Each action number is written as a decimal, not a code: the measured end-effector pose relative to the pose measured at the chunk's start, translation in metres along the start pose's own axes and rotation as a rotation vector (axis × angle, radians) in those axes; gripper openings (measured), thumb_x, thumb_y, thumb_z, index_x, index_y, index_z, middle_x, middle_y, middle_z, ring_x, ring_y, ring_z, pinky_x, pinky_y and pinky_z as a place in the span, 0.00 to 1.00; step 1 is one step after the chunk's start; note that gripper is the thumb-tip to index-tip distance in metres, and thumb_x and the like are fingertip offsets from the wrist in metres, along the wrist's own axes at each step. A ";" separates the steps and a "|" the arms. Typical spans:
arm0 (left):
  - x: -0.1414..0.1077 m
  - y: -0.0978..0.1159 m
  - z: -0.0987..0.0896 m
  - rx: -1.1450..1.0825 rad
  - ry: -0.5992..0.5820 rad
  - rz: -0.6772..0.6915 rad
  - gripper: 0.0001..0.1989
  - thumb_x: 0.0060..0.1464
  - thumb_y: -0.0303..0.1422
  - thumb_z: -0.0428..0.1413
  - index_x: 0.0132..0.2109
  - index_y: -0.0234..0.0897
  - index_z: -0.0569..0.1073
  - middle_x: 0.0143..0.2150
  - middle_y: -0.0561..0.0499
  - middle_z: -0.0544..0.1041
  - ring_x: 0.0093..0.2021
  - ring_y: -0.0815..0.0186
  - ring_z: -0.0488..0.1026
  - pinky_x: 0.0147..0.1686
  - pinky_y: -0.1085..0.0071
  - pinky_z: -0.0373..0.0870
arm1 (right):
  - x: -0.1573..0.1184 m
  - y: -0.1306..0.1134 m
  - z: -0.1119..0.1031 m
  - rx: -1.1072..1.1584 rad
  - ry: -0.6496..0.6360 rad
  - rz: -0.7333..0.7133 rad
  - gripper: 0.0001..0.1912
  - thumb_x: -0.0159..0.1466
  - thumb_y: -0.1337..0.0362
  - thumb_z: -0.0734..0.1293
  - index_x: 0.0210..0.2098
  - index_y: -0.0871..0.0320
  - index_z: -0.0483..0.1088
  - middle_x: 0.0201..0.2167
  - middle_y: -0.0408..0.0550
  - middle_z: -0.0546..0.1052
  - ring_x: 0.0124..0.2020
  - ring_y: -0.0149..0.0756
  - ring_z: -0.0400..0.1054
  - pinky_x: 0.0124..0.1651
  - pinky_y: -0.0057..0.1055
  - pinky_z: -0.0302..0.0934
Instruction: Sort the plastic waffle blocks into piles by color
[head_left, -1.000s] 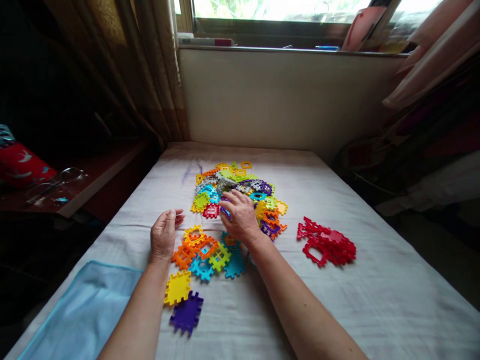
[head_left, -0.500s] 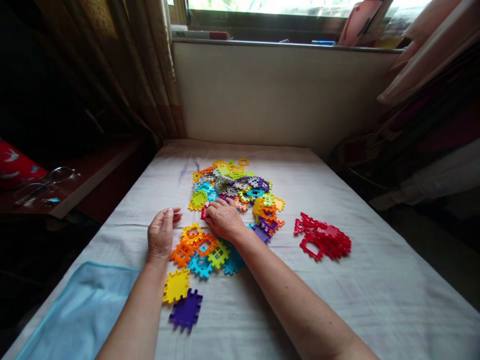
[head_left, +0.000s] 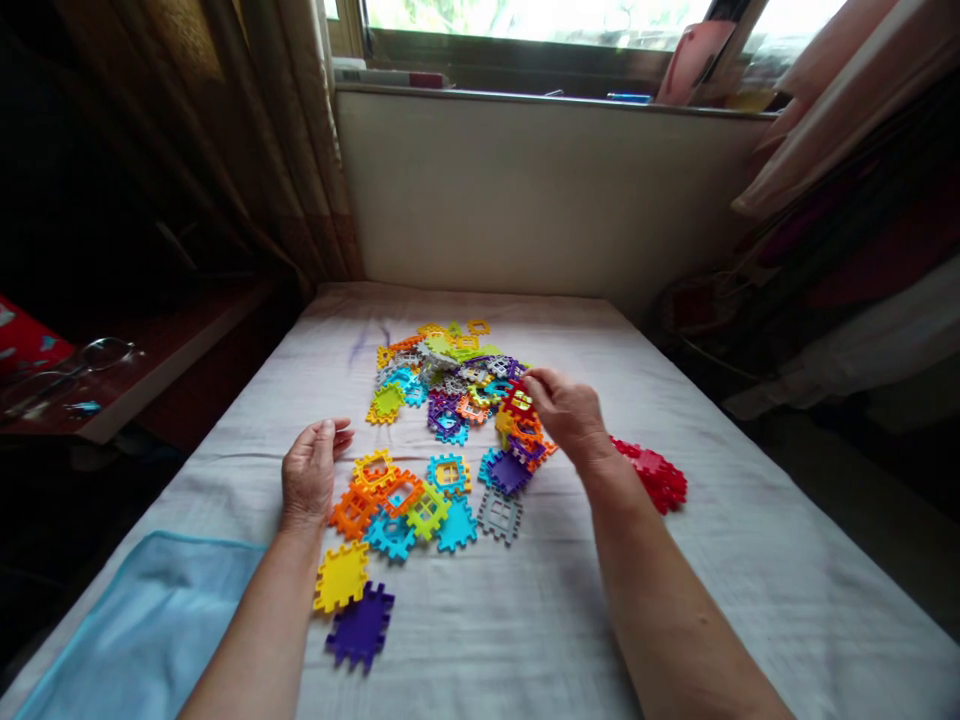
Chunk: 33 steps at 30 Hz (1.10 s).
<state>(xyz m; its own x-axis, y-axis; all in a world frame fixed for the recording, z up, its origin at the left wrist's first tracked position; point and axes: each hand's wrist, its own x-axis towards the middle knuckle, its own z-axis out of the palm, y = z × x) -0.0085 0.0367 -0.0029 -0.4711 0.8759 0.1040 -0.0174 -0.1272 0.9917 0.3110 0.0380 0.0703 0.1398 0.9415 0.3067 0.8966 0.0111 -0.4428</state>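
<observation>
My right hand pinches a red notched square tile with a window cut in it, held over the right side of the mixed heap of plastic interlocking tiles. My left hand rests on the sheet left of the heap, thumb up and fingers loosely bent, with nothing in it. Just right of it lie orange tiles, a lime green window tile and blue ones. A pile of red tiles lies to the right, partly behind my right forearm.
A plain yellow tile and a purple tile lie nearest me. A light blue cloth covers the bed's left front corner. Eyeglasses sit on the dark side table. The white sheet is slightly creased.
My right hand has moved right from the middle of the heap, lifting the red tile from among the others. The left hand stays in place; the view has shifted slightly.
</observation>
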 end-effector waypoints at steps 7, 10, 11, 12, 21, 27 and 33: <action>0.002 -0.002 -0.001 0.061 -0.022 0.016 0.23 0.44 0.53 0.59 0.34 0.36 0.74 0.34 0.48 0.80 0.33 0.65 0.77 0.38 0.66 0.77 | -0.008 0.116 -0.034 -0.138 -0.224 0.192 0.12 0.58 0.56 0.63 0.26 0.49 0.77 0.22 0.47 0.76 0.24 0.41 0.68 0.31 0.40 0.60; 0.002 -0.001 -0.001 0.051 -0.002 -0.010 0.23 0.42 0.53 0.60 0.34 0.36 0.75 0.34 0.49 0.80 0.33 0.65 0.77 0.39 0.66 0.77 | -0.009 0.136 -0.031 -0.086 -0.304 0.200 0.11 0.58 0.55 0.64 0.26 0.50 0.77 0.22 0.48 0.75 0.25 0.42 0.68 0.33 0.42 0.60; 0.002 -0.001 -0.001 0.044 0.000 -0.015 0.23 0.42 0.53 0.60 0.34 0.36 0.75 0.34 0.49 0.80 0.33 0.66 0.77 0.39 0.66 0.77 | -0.008 0.139 -0.031 -0.082 -0.305 0.196 0.11 0.59 0.55 0.64 0.27 0.50 0.77 0.22 0.48 0.75 0.26 0.42 0.69 0.34 0.42 0.60; 0.002 -0.001 -0.001 0.039 0.000 -0.016 0.23 0.42 0.53 0.60 0.34 0.36 0.75 0.35 0.49 0.80 0.33 0.66 0.77 0.40 0.66 0.77 | -0.008 0.139 -0.031 -0.093 -0.290 0.195 0.11 0.59 0.56 0.65 0.27 0.50 0.77 0.22 0.48 0.74 0.27 0.43 0.69 0.34 0.42 0.60; 0.001 0.000 0.000 0.032 -0.005 0.006 0.23 0.42 0.53 0.60 0.33 0.36 0.75 0.34 0.48 0.80 0.33 0.64 0.78 0.39 0.64 0.77 | -0.007 0.000 0.013 -0.048 -0.185 -0.290 0.15 0.67 0.63 0.59 0.39 0.53 0.78 0.42 0.49 0.80 0.42 0.38 0.72 0.45 0.34 0.64; 0.000 0.001 -0.001 -0.012 0.015 -0.021 0.23 0.42 0.52 0.61 0.34 0.35 0.75 0.35 0.47 0.80 0.33 0.66 0.77 0.39 0.65 0.77 | 0.006 -0.080 0.067 -0.188 -0.394 -0.411 0.16 0.68 0.60 0.60 0.51 0.51 0.74 0.57 0.50 0.74 0.58 0.44 0.64 0.57 0.42 0.58; -0.001 0.001 0.000 -0.027 0.008 -0.033 0.23 0.42 0.53 0.61 0.33 0.35 0.75 0.34 0.48 0.80 0.33 0.66 0.77 0.39 0.67 0.76 | -0.031 -0.092 0.066 -0.156 -0.483 -0.445 0.17 0.68 0.54 0.60 0.52 0.52 0.72 0.53 0.50 0.75 0.56 0.45 0.66 0.55 0.44 0.60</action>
<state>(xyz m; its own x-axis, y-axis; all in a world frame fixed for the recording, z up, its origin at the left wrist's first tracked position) -0.0075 0.0357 -0.0016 -0.4772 0.8759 0.0710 -0.0565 -0.1112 0.9922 0.1960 0.0302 0.0461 -0.4282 0.9037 0.0042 0.8805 0.4183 -0.2230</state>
